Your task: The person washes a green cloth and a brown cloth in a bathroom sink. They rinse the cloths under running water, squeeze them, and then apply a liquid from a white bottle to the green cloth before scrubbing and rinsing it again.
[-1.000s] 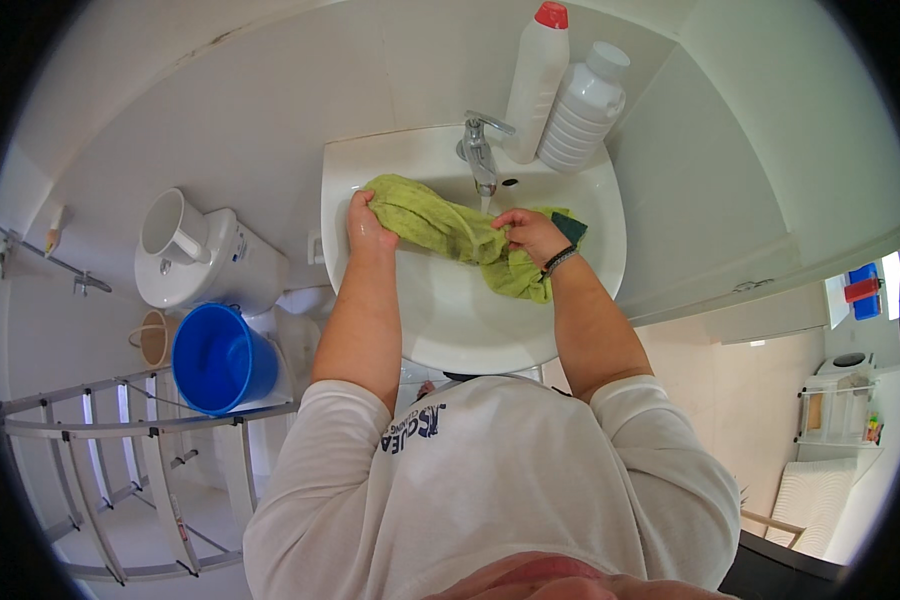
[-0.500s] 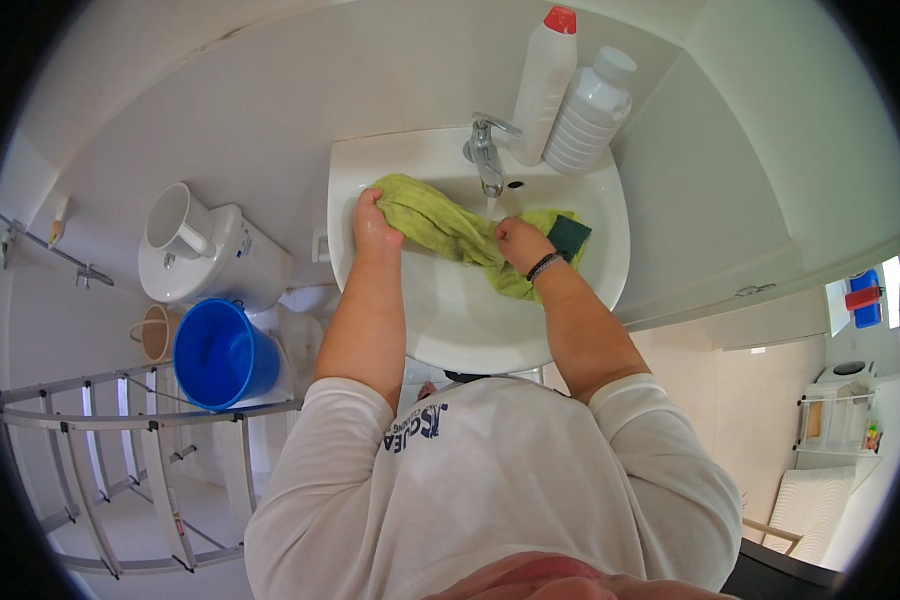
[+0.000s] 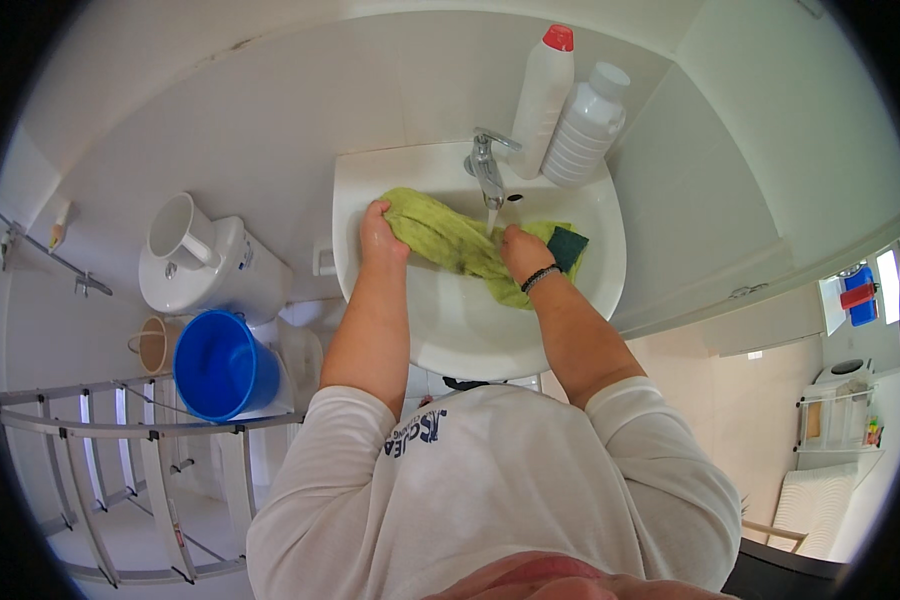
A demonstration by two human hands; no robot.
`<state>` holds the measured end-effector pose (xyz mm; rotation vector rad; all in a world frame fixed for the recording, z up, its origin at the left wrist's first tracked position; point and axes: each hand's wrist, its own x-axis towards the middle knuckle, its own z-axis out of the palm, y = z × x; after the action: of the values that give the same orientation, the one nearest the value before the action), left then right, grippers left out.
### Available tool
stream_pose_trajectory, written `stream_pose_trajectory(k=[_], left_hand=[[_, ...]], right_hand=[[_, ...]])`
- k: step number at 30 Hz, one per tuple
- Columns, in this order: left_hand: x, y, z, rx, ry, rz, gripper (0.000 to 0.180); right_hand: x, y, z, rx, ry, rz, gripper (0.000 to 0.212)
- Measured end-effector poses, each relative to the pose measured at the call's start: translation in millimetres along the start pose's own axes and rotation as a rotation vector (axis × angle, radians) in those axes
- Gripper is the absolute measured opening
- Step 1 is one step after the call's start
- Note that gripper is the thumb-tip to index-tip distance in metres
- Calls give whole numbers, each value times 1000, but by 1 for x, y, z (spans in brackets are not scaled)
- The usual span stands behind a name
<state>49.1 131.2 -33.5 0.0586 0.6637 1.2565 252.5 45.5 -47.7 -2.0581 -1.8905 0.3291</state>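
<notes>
A wet yellow-green cloth (image 3: 438,232) is stretched across the white sink (image 3: 460,345) between my two hands. My left hand (image 3: 382,235) is closed on the cloth's left end, near the basin's left side. Further right, my right hand (image 3: 526,252) grips the same cloth in a fist, just below the chrome faucet (image 3: 486,172). Water runs from the spout onto the cloth beside my right hand. A dark green scouring pad (image 3: 567,249) lies on the cloth's right end, next to my right wrist. Dark smudges show along the middle of the cloth.
Behind the faucet's right stand a white bottle with a red cap (image 3: 545,100) and a ribbed white bottle (image 3: 587,125). Left of the sink, a white mug (image 3: 178,232) rests on the toilet tank (image 3: 240,275). A blue bucket (image 3: 225,365) and a metal ladder (image 3: 155,490) are nearer.
Both hands still hold the cloth in nearly the same place. The whole view has shifted slightly, so the sink and bottles appear a little lower.
</notes>
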Motion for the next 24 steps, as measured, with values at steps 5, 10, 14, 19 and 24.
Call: stream_pose_trajectory(k=[5,10,14,19,24], left_hand=[[-5,1,4,9,-8,25,28],[-4,1,3,10,-5,45,28],[-6,1,5,22,4,53,28],[-7,3,5,35,16,53,28],[-7,2,6,54,19,48,28]], right_hand=[[1,2,1,116,108,-6,14],[3,4,-5,307,48,72,14],[1,6,-5,348,12,37,14],[-1,2,-1,171,-150,-97,17],[-2,-3,13,-100,-210,-193,18]])
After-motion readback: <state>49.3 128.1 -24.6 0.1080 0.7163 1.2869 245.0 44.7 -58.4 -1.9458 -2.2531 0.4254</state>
